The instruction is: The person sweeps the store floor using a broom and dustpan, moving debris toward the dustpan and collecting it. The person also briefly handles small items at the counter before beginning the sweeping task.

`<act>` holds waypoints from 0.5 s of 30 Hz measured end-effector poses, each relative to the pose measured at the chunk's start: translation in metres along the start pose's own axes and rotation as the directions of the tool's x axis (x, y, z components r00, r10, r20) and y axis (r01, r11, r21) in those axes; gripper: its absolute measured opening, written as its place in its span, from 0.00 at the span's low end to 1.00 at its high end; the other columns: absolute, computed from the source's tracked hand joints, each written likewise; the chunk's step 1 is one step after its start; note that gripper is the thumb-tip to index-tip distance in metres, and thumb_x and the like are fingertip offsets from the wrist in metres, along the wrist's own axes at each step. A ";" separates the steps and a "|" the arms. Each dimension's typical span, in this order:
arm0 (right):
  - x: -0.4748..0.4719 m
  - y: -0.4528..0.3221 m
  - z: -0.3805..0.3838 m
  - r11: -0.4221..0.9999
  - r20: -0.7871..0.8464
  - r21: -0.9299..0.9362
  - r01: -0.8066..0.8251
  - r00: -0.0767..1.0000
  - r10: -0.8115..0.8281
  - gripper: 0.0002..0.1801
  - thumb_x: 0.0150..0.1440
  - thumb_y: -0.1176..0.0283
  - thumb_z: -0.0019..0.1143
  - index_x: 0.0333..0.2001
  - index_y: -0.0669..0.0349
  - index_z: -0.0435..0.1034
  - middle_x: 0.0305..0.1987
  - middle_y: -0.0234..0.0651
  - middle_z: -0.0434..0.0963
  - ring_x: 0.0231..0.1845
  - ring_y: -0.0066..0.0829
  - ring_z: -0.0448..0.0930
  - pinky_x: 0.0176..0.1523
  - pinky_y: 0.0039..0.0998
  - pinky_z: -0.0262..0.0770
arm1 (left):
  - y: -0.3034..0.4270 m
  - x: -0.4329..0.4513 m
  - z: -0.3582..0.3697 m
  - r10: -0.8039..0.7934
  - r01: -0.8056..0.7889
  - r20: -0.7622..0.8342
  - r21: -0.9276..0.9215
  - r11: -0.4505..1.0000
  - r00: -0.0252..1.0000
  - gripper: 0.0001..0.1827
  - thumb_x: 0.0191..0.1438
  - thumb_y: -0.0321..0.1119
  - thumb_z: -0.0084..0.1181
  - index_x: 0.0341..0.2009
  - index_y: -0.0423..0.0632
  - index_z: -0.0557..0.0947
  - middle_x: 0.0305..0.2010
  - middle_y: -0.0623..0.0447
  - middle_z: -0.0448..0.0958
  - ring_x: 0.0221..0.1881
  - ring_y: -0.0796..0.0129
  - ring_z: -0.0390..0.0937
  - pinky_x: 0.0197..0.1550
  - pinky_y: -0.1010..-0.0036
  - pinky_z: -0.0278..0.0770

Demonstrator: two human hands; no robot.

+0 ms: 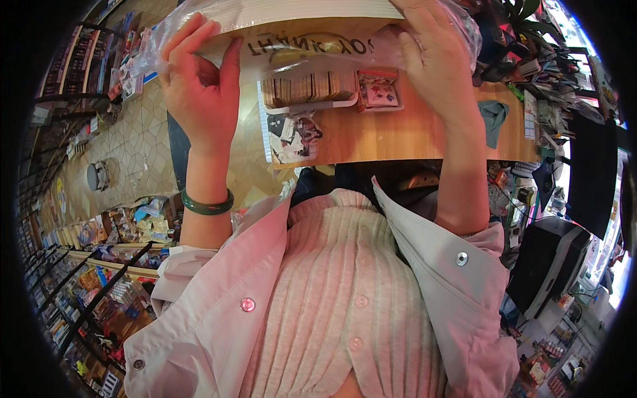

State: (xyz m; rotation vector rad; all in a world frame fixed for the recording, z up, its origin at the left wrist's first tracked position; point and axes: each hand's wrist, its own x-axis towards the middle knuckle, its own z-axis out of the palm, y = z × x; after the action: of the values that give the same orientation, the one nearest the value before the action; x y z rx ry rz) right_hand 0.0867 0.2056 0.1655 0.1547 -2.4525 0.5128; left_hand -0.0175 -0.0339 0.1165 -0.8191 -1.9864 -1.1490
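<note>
A clear plastic bag (318, 54) with dark printed lettering is held up near the top of the view. Behind or inside its film shows the edge of a thick white stack (298, 14), perhaps paper or card. My left hand (204, 84), with a dark green bangle on the wrist, grips the bag's left side, fingers bent and thumb raised. My right hand (435, 59) holds its right side, thumb towards the middle. Below the bag, a white tray (338, 104) of upright cards and a small box of cards (380, 94) rest on the wooden table (378, 137).
Black-and-white printed sheets (293, 137) lie at the table's left corner. A grey cloth (492, 122) is at the right, near a cluttered pile and a potted plant (527, 20). Goods-filled shelves (84, 298) line the left. A round stool (97, 175) stands on the tiled floor.
</note>
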 end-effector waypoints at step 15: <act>-0.093 -0.016 0.009 0.387 0.826 0.546 -0.743 0.556 -0.097 0.11 0.64 0.74 0.43 0.46 0.66 0.70 0.41 0.34 0.77 0.40 0.22 0.79 0.44 0.25 0.74 | 0.003 0.012 0.006 0.140 -0.139 -0.004 0.115 0.984 0.990 0.18 0.48 0.26 0.68 0.45 0.45 0.80 0.53 0.52 0.76 0.30 0.82 0.70 0.22 0.87 0.64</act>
State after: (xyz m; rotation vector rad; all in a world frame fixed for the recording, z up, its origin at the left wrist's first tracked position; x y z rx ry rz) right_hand 0.1601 0.1865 0.1079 0.2687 -2.6551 2.4369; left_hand -0.0231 -0.0248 0.1257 -0.8743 -1.9324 -0.9495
